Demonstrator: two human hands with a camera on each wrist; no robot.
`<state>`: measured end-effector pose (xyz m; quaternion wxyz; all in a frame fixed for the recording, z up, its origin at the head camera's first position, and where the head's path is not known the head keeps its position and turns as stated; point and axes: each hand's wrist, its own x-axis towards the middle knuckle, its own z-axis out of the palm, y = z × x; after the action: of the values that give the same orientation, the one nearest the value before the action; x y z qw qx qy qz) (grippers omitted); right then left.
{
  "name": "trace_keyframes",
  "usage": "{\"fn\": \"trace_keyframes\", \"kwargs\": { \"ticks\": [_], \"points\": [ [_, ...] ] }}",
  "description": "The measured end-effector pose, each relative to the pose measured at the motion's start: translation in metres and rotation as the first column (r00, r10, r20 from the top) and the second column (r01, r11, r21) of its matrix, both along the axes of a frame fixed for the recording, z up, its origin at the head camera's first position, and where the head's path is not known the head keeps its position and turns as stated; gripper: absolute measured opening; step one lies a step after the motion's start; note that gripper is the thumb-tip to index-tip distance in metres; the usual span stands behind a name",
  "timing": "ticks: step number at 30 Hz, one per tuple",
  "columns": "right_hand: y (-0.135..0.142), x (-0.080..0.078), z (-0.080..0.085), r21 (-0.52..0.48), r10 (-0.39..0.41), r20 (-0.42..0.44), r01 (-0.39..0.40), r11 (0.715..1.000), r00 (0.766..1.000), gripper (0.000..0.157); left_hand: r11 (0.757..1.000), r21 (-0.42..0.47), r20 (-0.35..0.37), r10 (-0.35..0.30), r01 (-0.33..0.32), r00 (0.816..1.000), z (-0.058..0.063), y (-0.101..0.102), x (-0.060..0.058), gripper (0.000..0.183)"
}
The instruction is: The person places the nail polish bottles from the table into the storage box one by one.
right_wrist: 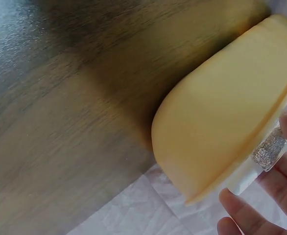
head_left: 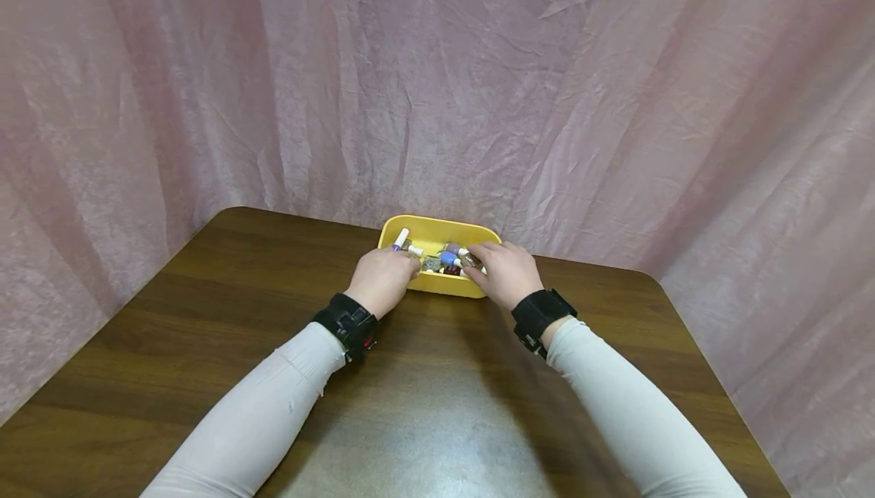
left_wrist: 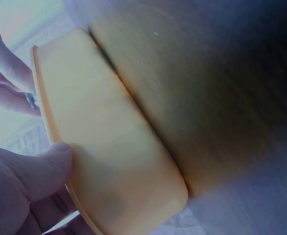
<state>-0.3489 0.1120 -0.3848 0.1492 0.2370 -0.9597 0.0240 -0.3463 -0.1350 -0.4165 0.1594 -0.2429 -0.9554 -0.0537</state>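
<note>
A yellow plastic bin [head_left: 437, 285] holds several small nail polish bottles with white caps, among them a blue one [head_left: 448, 258] and a silver glitter one [head_left: 431, 263]. My left hand [head_left: 384, 279] grips the bin's front rim at the left, thumb against the outer wall and fingers inside. Just beyond it a purple bottle's white cap [head_left: 402, 237] sticks up; whether the fingers touch that bottle is hidden. Over the right end, my right hand [head_left: 507, 273] pinches a glitter nail polish bottle [right_wrist: 270, 149] between thumb and fingers, its white cap along the rim.
The bin stands at the far edge of a brown wooden table [head_left: 225, 308]. Close behind hangs a pink curtain [head_left: 465, 103], which also runs along both sides. Black straps [head_left: 347, 326] circle the wrists.
</note>
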Motion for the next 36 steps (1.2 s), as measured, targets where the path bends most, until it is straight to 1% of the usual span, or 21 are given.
{"fn": "trace_keyframes", "kwargs": {
  "ticks": [7, 15, 22, 27, 32, 36],
  "points": [
    [-0.005, -0.011, -0.006, -0.002, -0.039, 0.034, 0.039, 0.999, 0.999, 0.043, 1.000, 0.005, -0.008, -0.004, 0.004, 1.000, 0.001, 0.001, 0.003, 0.010],
    [-0.007, -0.020, -0.011, 0.012, -0.063, 0.067, 0.062, 0.998, 0.996, 0.042, 1.000, 0.017, -0.015, -0.008, 0.008, 1.000, 0.002, 0.000, 0.005, 0.009],
    [-0.007, -0.026, -0.013, 0.007, -0.081, 0.087, 0.081, 0.997, 0.993, 0.031, 1.000, 0.022, 0.006, -0.002, 0.002, 1.000, 0.001, 0.002, 0.003, 0.009],
    [-0.007, -0.032, -0.014, -0.006, -0.080, 0.099, 0.081, 0.997, 0.992, 0.027, 1.000, 0.013, 0.003, 0.002, -0.002, 1.000, 0.002, 0.001, 0.002, 0.011],
    [-0.008, -0.037, -0.014, -0.005, -0.075, 0.110, 0.076, 0.997, 0.991, 0.025, 1.000, 0.020, -0.020, -0.008, 0.008, 1.000, 0.002, 0.000, 0.002, 0.009],
    [-0.008, -0.038, -0.015, 0.004, -0.073, 0.116, 0.073, 0.997, 0.991, 0.029, 0.999, 0.040, -0.058, -0.024, 0.026, 0.998, 0.002, -0.001, 0.003, 0.006]
  ]
}}
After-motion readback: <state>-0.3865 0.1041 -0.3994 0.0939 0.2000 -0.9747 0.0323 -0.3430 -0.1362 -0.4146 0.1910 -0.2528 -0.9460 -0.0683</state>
